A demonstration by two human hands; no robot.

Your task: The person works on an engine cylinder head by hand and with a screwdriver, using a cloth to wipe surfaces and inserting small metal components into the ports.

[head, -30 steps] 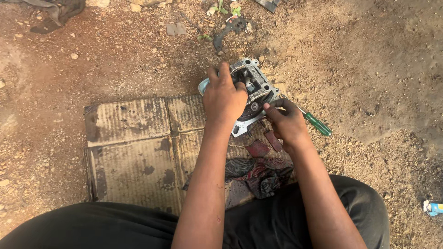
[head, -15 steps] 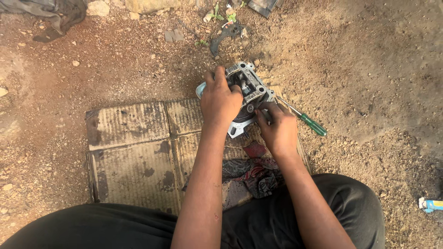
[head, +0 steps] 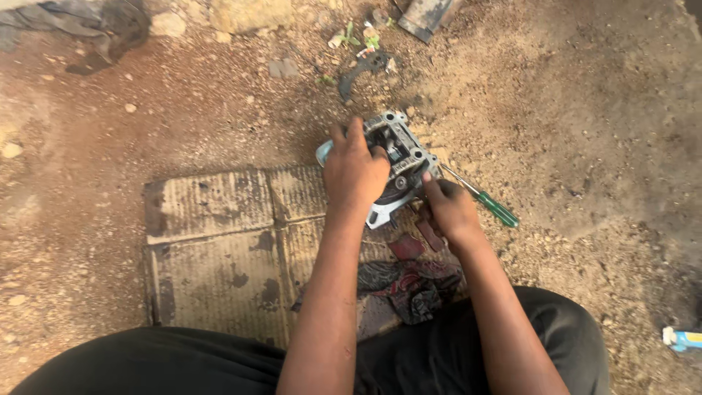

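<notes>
Head view, the only view supplied: the person sits on bare dirt ground (head: 585,132) with a flattened sheet of cardboard (head: 212,241) laid just in front of the knees. At the far right corner of that sheet rests a grey cast-metal mechanical part (head: 398,157) with a dark opening in its top. The left hand (head: 355,172) is closed down over the near left side of the part, fingers curled onto its top edge, steadying it. The right hand (head: 447,212) is closed around the shaft of a green-handled screwdriver (head: 482,199), whose tip appears to sit against the part's right flank; the exact contact point is hidden by the fingers. A dirty rag (head: 413,281) lies near the body, under the forearms. Judged risks: the part sits half off the cardboard on loose grit, so pressure from the tool could rock or slide it; the screwdriver tip could slip off the casting toward the left hand, which lies close by; any small piece freed would likely be lost among the sand and pebbles; grit could enter the open cavity.
</notes>
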